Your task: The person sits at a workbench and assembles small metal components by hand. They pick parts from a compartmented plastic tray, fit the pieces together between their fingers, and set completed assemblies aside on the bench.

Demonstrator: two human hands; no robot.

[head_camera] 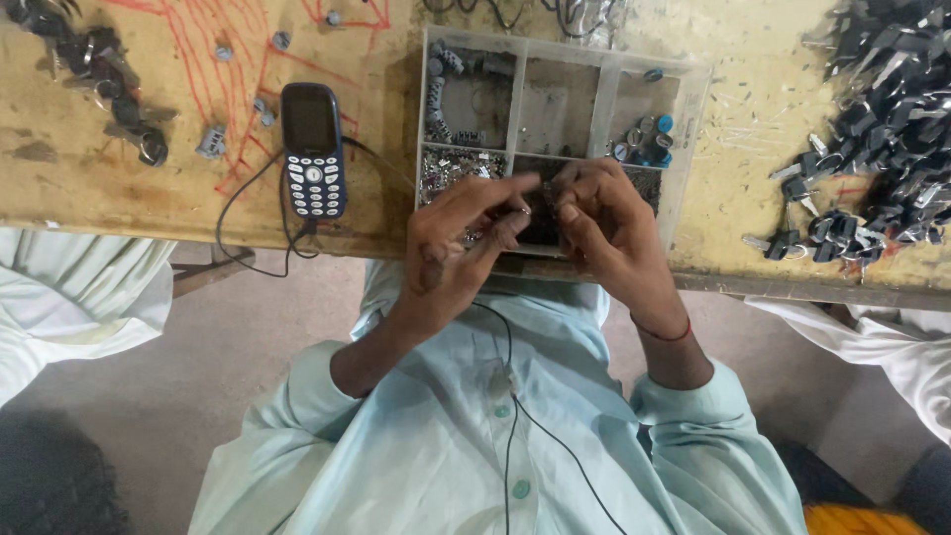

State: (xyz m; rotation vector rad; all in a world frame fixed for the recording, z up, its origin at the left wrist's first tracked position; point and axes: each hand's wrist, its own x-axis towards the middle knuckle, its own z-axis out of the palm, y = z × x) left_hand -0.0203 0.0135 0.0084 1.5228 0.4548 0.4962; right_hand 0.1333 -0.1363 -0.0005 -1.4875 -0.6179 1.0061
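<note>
Both hands meet over clear compartment tray at bench edge; left hand and right hand pinch one small dark part between fingertips; keypad phone nearby

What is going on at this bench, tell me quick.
A person in a pale shirt holds both hands together over a clear compartment tray at the edge of a worn yellow table. The left hand and right hand pinch some small dark part between the fingertips; what it is cannot be made out. A dark blue keypad phone lies left of the tray, and a heap of black-headed keys sits to the right.
</note>
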